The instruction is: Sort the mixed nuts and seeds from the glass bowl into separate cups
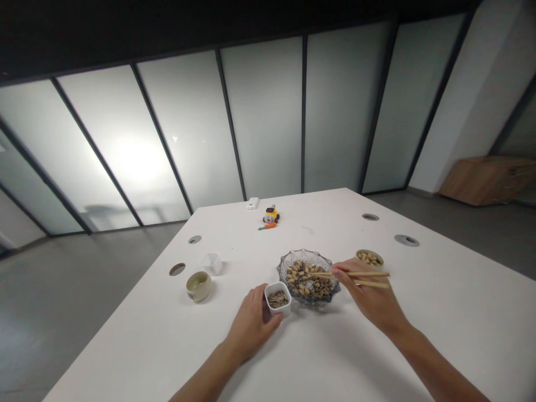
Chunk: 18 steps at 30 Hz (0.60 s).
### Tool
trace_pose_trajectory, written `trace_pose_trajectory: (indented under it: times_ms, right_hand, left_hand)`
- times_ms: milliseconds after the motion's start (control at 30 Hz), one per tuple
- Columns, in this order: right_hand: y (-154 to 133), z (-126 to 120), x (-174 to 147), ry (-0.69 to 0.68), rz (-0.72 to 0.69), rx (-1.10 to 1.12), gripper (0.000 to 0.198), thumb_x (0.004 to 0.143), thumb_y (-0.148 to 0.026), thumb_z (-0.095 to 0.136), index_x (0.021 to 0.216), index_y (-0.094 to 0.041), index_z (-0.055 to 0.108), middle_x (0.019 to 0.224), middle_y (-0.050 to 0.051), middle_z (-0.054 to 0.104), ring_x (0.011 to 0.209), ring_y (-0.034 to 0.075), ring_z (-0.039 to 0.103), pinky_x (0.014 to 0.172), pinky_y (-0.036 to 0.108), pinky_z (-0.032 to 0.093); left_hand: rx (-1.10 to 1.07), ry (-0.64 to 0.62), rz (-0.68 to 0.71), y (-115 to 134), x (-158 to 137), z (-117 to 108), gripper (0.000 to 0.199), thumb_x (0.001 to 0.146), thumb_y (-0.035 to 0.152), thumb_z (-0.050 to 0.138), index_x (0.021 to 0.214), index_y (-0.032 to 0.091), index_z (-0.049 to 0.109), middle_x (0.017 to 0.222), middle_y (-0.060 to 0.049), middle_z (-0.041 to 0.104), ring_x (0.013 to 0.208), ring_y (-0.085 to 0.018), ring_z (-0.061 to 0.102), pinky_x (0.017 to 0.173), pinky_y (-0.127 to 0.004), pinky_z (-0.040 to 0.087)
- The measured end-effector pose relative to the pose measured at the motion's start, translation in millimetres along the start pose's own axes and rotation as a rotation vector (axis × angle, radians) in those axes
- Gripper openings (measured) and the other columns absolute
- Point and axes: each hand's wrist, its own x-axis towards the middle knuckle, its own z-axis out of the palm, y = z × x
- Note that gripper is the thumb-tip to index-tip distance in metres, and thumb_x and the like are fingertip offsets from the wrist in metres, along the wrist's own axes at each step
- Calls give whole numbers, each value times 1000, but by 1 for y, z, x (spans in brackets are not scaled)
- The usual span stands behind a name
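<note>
Head view: left hand (252,318) curls round white cup (275,288); right hand (366,293) slants inward, grip pinching chopsticks (371,274) over glass bowl (305,256)

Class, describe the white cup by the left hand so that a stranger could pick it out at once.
On the big white table, find the scalloped glass bowl. Just left of its near side is a small, squarish white cup. Unlike the other white cup farther left, it shows brownish seeds inside and is in the left hand's grip.
</note>
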Motion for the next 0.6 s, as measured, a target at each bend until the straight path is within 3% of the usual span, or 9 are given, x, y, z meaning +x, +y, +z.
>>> trace_pose_trajectory:
  times_ms: [200,600]
  right_hand:
    - [1,3,-3,-75,129,31,38,100,-61,65,98,-26,81,96,6,81,88,24,77,80,37,62]
    - [-6,0,-2,-159,129,68,45,100,-64,64,84,-25,79,88,8,79,82,24,74,75,35,60]
  left_hand:
    - [2,-3,5,-1,0,0,57,85,30,76,139,20,59,134,-14,68,125,-33,61,112,-46,45]
    - [-5,5,8,0,0,0,57,84,28,76,139,21,59,134,-14,68,125,-33,62,111,-46,46]
